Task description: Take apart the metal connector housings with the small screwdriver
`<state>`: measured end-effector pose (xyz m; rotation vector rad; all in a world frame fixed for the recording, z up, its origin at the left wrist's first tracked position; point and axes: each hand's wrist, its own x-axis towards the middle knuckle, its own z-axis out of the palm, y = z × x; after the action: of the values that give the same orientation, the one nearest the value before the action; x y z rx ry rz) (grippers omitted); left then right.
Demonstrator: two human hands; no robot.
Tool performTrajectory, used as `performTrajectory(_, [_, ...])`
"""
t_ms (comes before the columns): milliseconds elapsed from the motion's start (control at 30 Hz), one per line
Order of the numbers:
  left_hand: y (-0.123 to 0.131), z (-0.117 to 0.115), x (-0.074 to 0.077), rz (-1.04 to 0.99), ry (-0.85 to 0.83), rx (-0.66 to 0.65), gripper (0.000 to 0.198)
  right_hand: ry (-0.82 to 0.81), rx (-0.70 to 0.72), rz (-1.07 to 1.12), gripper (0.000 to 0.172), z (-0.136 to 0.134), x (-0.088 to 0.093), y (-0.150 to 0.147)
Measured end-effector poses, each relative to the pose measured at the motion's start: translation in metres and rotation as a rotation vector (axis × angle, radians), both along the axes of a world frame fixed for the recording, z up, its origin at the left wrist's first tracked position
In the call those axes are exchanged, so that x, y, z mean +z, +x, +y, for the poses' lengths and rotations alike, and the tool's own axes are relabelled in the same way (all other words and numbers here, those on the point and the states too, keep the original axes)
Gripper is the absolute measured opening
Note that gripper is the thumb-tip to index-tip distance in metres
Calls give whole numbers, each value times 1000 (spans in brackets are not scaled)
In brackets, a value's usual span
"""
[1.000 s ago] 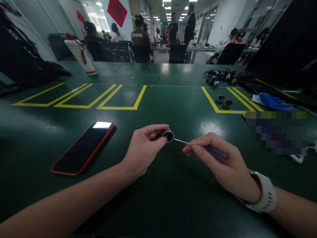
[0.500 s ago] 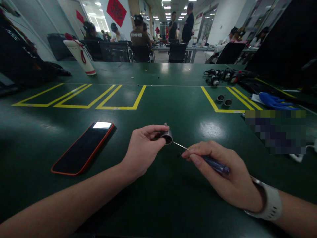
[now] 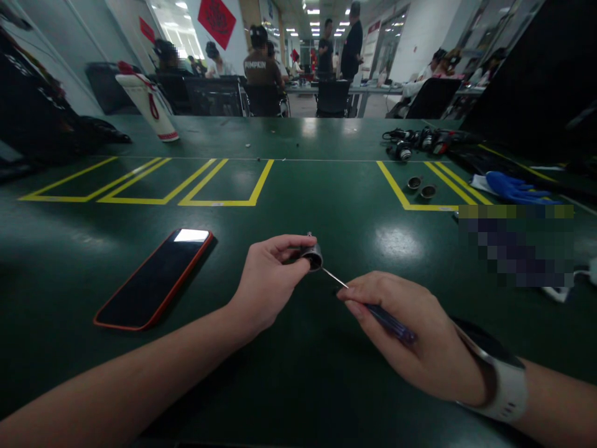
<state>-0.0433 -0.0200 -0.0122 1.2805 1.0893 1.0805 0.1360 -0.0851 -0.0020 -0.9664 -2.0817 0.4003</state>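
Note:
Between the thumb and fingers of my left hand (image 3: 268,280) is a small round metal cup-shaped part (image 3: 313,256), its open side facing me and to the right. A short stub sticks up at its top. My right hand (image 3: 405,330) is closed around a screwdriver (image 3: 392,323) with a dark, bluish-purple handle. Its thin metal shaft slants up to the left, and the tip meets the lower right rim of the cup-shaped part; whether it goes inside I cannot tell. Both hands are above the green table (image 3: 289,386).
A phone in a red case (image 3: 153,280) lies left of my hands. Two similar metal cups (image 3: 428,191) stand inside yellow tape at the right. Behind are several dark metal parts (image 3: 401,150); blue gloves (image 3: 517,186) lie far right. A white holder (image 3: 152,106) stands back left.
My right hand has turned a little, and the screwdriver handle has swung lower and to the left, so the shaft slopes more steeply. My left hand keeps its hold on the metal part.

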Motion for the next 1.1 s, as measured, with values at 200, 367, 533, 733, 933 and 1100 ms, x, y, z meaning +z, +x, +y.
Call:
performTrajectory(200, [2,-1,3,-28,-21,1,27,-19,-14,42,11,-1,1,1])
performTrajectory(367, [4,-3,6,-43,-37,4,27,-24,-61,11,12,-1,2,-1])
performTrajectory(533, [3,-3,6,-39,-43,-7,27,-48,-50,28,12,-1,3,-1])
performTrajectory(733, [4,-3,10,-19,-98,-13,29,-109,-49,63,11,-1,6,3])
performTrajectory(933, [3,-4,10,-27,-79,-22,28,-103,-31,75,11,0,5,4])
performTrajectory(1100, [3,-4,8,-43,-77,-18,28,-108,-29,64,10,1,6,4])
